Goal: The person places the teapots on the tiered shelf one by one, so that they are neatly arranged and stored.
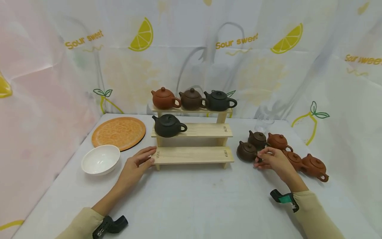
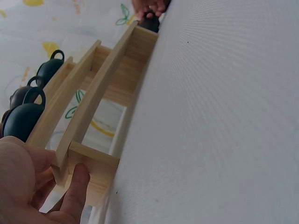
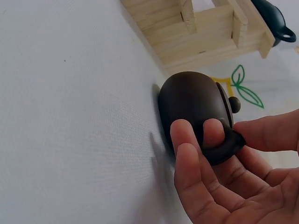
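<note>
Lemon-printed fabric [image 1: 185, 30] hangs behind a white-covered table [image 1: 206, 202]. On it, in the right hand [image 1: 273, 161], fingers and thumb pinch the handle [image 3: 226, 148] of a dark brown clay teapot [image 1: 246, 152], its body just beyond the fingertips. Held only there, it could pivot and spill its lid [image 3: 224, 102], or knock the similar teapot [image 1: 257, 139] just past it. Left-hand [image 1: 135, 166] fingers, loosely extended, touch the wooden stand's [image 1: 194, 155] bottom shelf end; a push might shift it.
</note>
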Demonstrator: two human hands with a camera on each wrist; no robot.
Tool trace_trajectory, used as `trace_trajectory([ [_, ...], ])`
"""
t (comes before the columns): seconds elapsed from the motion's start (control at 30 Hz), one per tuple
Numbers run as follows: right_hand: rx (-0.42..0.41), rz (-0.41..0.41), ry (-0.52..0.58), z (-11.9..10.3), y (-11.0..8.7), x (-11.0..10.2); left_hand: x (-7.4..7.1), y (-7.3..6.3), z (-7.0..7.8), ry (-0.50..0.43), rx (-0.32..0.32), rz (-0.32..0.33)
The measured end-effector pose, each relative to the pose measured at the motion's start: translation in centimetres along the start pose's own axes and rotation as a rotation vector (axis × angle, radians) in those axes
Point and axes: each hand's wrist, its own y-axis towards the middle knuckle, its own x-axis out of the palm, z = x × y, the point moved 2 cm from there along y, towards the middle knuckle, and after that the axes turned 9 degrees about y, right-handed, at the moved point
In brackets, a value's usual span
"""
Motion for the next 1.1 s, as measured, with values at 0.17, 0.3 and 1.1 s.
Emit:
trace_trajectory([
  [0.17,-0.016,0.016,-0.004,-0.1,0.0,0.0,0.0,0.0,0.0,-0.002,0.000,0.004],
  [0.3,-0.027,0.030,-0.018,-0.2,0.0,0.0,0.0,-0.1,0.0,0.001,-0.002,0.011],
  [1.1,-0.135,0.087,-0.017,-1.9,-0.7,0.0,0.0,0.1,0.3,0.004,0.005,0.005],
])
